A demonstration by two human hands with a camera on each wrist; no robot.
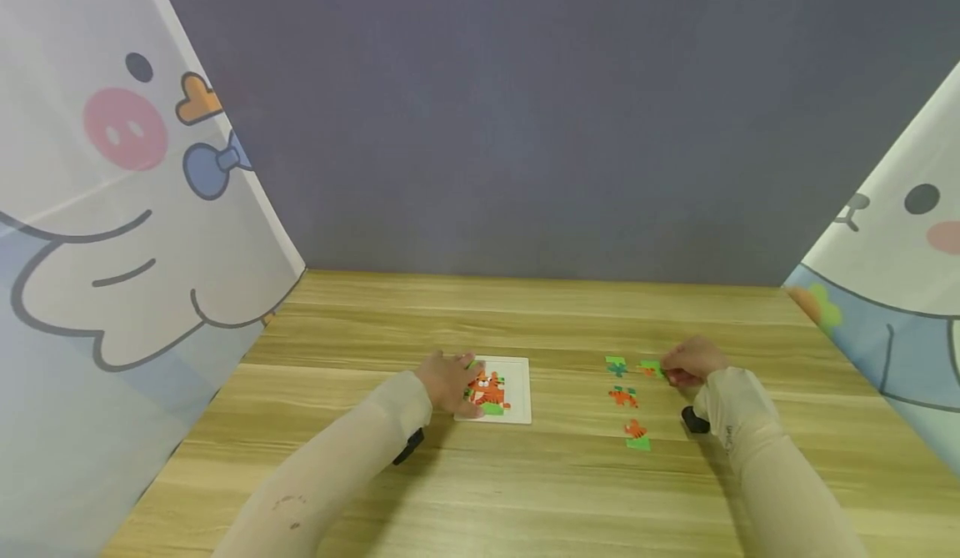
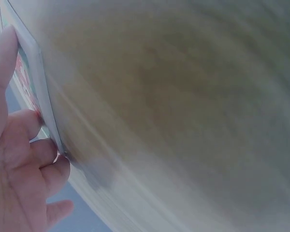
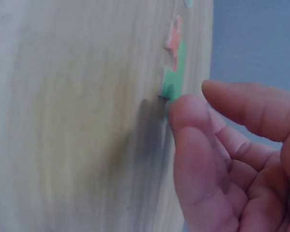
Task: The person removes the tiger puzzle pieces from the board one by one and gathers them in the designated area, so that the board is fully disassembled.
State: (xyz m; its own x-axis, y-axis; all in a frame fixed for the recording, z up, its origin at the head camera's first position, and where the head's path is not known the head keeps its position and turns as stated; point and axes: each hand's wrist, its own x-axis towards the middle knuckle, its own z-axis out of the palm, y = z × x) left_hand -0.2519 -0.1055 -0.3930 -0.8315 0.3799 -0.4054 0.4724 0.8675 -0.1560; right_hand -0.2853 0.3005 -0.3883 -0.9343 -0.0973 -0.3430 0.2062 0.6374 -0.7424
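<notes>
Two bare hands, in cream sleeves, work over a wood-grained desk (image 1: pixel 570 483). To the left lies a white puzzle tray (image 1: pixel 519 391) holding a partly assembled picture (image 1: pixel 487 389), an orange striped animal with some green. Bare white shows along the tray's right and far sides.

The left hand (image 1: pixel 447 381) rests across the tray's left part, fingers spread wide. The left wrist view shows one digit reaching to the tray's edge and other fingers bent beside it.

Well to the right are four loose pieces. Farthest are a teal-and-green piece (image 1: pixel 617 366) and, just right of it, an orange-and-green piece (image 1: pixel 649 368). Nearer is an orange-and-teal piece (image 1: pixel 623 397), and nearest an orange piece with a green base (image 1: pixel 637 434).

The right hand (image 1: pixel 692 359) is at the right end of the orange-and-green piece, its fingers bent and drawn narrow. In the right wrist view a fingertip overlaps the piece's green end; whether it is pinched or only touched, I cannot tell.

The step in hand seems to be picking up this piece while the left hand steadies the tray. The next move would call for a firm hold on the thin edge, a lift clear of the neighbouring teal-and-green piece, then a carry left to the tray, turning the piece to suit a gap.
</notes>
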